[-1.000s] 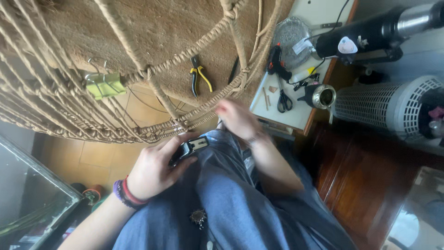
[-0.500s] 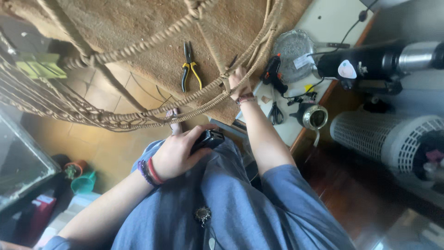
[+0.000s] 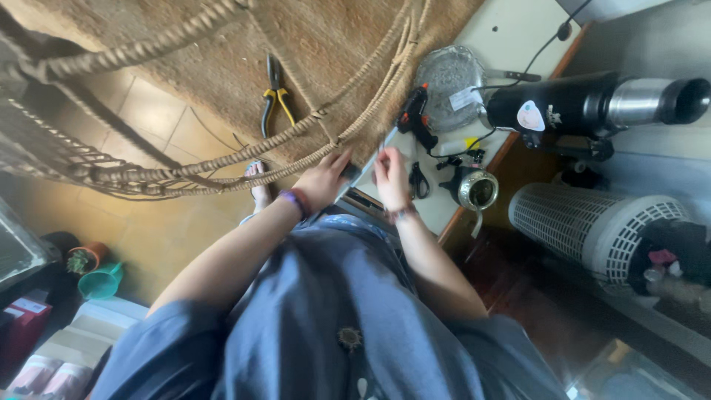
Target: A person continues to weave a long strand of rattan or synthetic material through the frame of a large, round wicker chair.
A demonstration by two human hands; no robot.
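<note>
Left hand point(image 3: 324, 180) is curled round the near end of a long, flat, pale strip point(image 3: 368, 163), fingers closed on it w/ a dark bit showing at the fingertips; a purple band sits on that wrist. Right hand point(image 3: 392, 178) is just beside it, fingers bent at the strip's upper part, pinching or only touching it, can't tell. Strip lies betw. the two hands at the edge of the white table point(image 3: 511, 30), just under the wicker frame point(image 3: 244, 152).

Labels: a white rectangular paper tag point(image 3: 465, 98) lies at the right rim of the round silvery dish point(image 3: 448, 85). A pale shield-shaped sticker point(image 3: 530, 116) sits on the side of the black-and-steel cylinder point(image 3: 592, 107). Print on both too small to make out. Red box point(image 3: 22, 315) at far left, partly cut by the frame edge.

Hard to see: strip's lower end is hidden inside the left hand, and its surface is blurred. Black-and-red tool point(image 3: 415, 118) and small scissors point(image 3: 418, 180) on the table are tangled w/ black cord, shapes unclear. Yellow-handled pliers point(image 3: 275, 96) lie on the brown rug point(image 3: 318, 44), partly crossed by a wicker rod. A foot point(image 3: 259, 185) peeks out below the frame.

Strip's long axis runs diagonally, lower left to upper right in view, far end pointing toward the dish.
</note>
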